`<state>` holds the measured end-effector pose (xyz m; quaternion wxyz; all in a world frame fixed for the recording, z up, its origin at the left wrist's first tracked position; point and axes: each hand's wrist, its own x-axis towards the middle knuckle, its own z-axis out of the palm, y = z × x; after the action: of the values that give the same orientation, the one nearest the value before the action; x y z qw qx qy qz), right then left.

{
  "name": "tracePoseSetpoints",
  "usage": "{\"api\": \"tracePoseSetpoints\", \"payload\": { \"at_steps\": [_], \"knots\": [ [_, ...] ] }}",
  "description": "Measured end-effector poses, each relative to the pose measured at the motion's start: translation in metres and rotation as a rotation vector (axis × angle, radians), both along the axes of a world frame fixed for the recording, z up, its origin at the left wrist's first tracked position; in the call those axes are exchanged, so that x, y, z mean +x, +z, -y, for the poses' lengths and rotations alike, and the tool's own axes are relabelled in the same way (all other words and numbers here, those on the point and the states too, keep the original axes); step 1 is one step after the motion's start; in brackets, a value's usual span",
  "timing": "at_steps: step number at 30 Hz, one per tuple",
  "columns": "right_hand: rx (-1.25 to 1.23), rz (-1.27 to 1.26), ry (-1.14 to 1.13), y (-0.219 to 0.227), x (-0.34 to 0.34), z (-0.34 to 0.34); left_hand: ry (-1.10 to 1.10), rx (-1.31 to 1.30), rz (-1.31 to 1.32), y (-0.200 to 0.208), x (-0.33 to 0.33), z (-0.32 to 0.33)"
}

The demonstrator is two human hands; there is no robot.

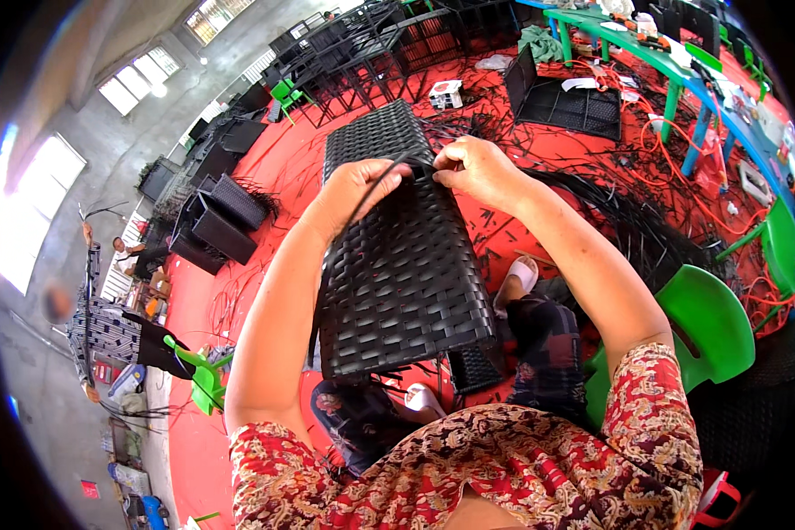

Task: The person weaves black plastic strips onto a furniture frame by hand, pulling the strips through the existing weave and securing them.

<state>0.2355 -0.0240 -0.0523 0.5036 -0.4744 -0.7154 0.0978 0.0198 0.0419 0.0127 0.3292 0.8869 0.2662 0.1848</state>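
Note:
A long black woven wicker furniture piece (397, 291) stretches away from me between my knees, its weave made of flat glossy strips. Over its far right edge, my left hand (362, 190) pinches a thin black wicker strip (382, 187), which curves up in a loop and trails down past my left wrist. Close by on the right, my right hand (479, 170) has thumb and fingers pressed together at the same edge, by the strip's other part. What exactly lies between those right fingertips is too small to tell.
Loose black strips (623, 208) lie heaped on the red floor covering to the right. Beside me is a green plastic chair (711, 322). Tools and cords crowd a green and blue table (632, 40) at back right. Woven pieces (225, 216) stand left; another person (106, 327) holds strips there.

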Motion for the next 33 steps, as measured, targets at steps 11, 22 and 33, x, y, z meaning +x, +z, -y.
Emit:
{"api": "tracePoseSetpoints", "payload": {
  "at_steps": [11, 22, 33],
  "knots": [
    [-0.277, -1.070, 0.844, 0.047, 0.027, 0.004, -0.030, -0.922, 0.825, 0.056, -0.025, -0.038],
    [0.137, -1.494, 1.110, 0.033, 0.123, 0.015, 0.088, -0.722, 0.886, 0.030, -0.021, -0.019],
    [0.332, -1.427, 0.924, 0.029, 0.243, 0.077, -0.005, -0.173, 0.115, 0.012, 0.022, -0.004]
  ]
}}
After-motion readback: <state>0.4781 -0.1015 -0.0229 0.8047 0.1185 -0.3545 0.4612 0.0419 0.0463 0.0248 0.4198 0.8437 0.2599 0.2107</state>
